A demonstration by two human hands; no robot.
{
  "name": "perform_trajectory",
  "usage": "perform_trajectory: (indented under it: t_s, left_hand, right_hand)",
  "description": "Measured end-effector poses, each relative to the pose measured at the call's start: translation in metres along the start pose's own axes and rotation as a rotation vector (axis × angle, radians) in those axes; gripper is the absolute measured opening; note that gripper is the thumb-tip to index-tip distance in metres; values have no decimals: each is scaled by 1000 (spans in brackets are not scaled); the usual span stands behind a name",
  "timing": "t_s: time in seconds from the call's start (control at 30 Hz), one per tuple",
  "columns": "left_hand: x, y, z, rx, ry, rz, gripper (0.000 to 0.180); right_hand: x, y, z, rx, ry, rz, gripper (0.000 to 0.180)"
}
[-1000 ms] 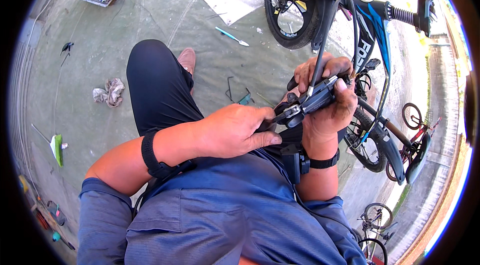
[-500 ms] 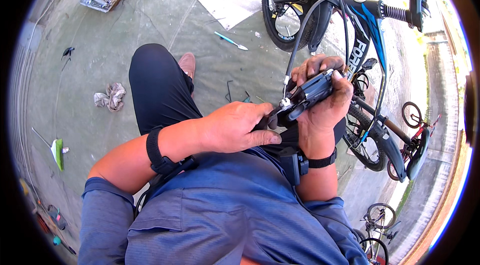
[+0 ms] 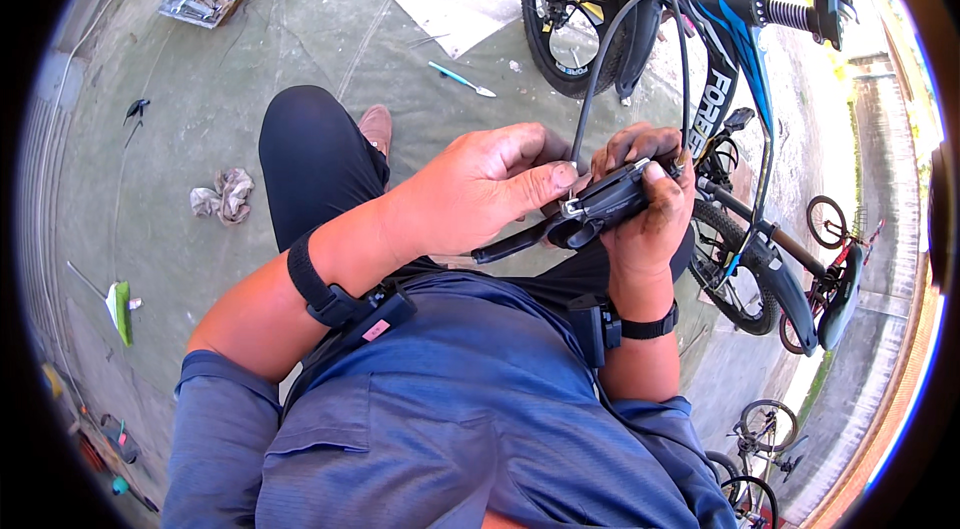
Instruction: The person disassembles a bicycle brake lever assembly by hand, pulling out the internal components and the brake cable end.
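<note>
The left forearm slants inward, its hand (image 3: 490, 174) pinching the grey cable (image 3: 591, 82) near its end, though the fingertips partly hide the exact contact. The upright right hand (image 3: 648, 219) grips the black lever unit (image 3: 612, 197) above the lap. On the green floor (image 3: 180, 259) lie a tool tray (image 3: 240, 4) and rag (image 3: 228, 197); a blue-black bicycle (image 3: 742, 49) stands ahead to the right.

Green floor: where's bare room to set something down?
Bare patches: between the rag and the metal tray, and between the rag and the green tool. Crowded: around the left hand and right hand, with the black lever unit and bicycle.
</note>
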State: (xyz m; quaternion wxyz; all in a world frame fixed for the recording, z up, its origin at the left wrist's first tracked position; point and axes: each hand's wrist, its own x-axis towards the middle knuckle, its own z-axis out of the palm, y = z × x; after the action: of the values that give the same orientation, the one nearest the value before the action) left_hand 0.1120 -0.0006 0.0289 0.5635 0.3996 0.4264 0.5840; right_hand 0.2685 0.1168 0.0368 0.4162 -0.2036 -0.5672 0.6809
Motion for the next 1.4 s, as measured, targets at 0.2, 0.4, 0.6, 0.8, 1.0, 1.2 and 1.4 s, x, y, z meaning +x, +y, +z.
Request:
perform_trajectory:
  t_s: [0.2, 0.4, 0.6, 0.8, 1.0, 1.2, 1.4]
  left_hand:
    - [4, -6, -2, -144, -31, -66, 23]
    - [3, -7, -4, -83, -55, -164, 20]
    - [2, 0, 0, -17, -63, -98, 20]
    - [4, 6, 2, -68, -48, -142, 20]
    - [7, 11, 3, -20, -65, -86, 20]
    - [6, 9, 1, -184, -100, -132, 21]
    - [3, 8, -4, -210, -108, -157, 20]
  right_hand:
    - [-3, 0, -2, -99, -3, -16, 18]
    - [-2, -2, -7, 3, -27, 7, 22]
    - [-3, 1, -4, 114, -53, 84, 18]
    - [-1, 5, -1, 279, 26, 274, 15]
    - [0, 9, -4, 293, -6, 333, 20]
    - [-1, 11, -2, 396, -25, 433, 22]
    - [-3, 9, 3, 472, 3, 521, 23]
